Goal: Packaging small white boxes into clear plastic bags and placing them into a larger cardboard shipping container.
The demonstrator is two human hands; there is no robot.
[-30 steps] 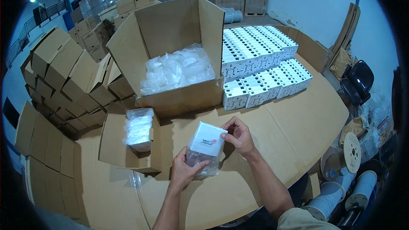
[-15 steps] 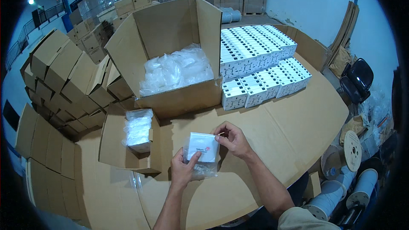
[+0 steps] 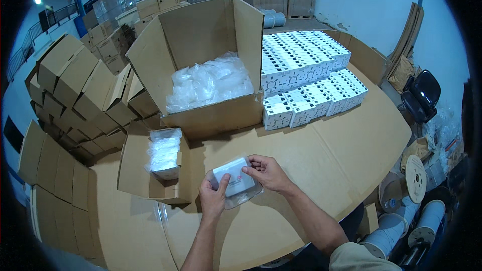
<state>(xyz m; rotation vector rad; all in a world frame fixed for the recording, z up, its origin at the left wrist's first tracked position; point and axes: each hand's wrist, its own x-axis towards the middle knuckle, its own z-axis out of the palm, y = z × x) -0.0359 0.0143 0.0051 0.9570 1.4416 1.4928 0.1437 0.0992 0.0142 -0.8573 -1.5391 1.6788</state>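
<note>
Above the cardboard-covered table, a flat white square box (image 3: pixel 232 179) with small print sits in a clear plastic bag (image 3: pixel 244 198). My left hand (image 3: pixel 212 196) grips its left side, thumb on the front face. At the upper right corner, the thumb and fingers of my right hand (image 3: pixel 271 172) pinch the box and bag. Just left of my hands stands a small open carton (image 3: pixel 179 189) with a stack of bagged white boxes (image 3: pixel 164 156) in it. Behind it, a large open carton (image 3: pixel 213 115) holds a heap of clear plastic bags (image 3: pixel 211 86).
Rows of white patterned boxes (image 3: pixel 301 73) are stacked at the back right of the table (image 3: pixel 301 190). Brown cartons (image 3: pixel 83 88) pile up on the left. Beyond the table's right edge are cable spools (image 3: pixel 391 226) and a black chair (image 3: pixel 422 93).
The bagged white box has tilted, its right side higher, and turned in my hands. My right hand has moved slightly left and down along its edge.
</note>
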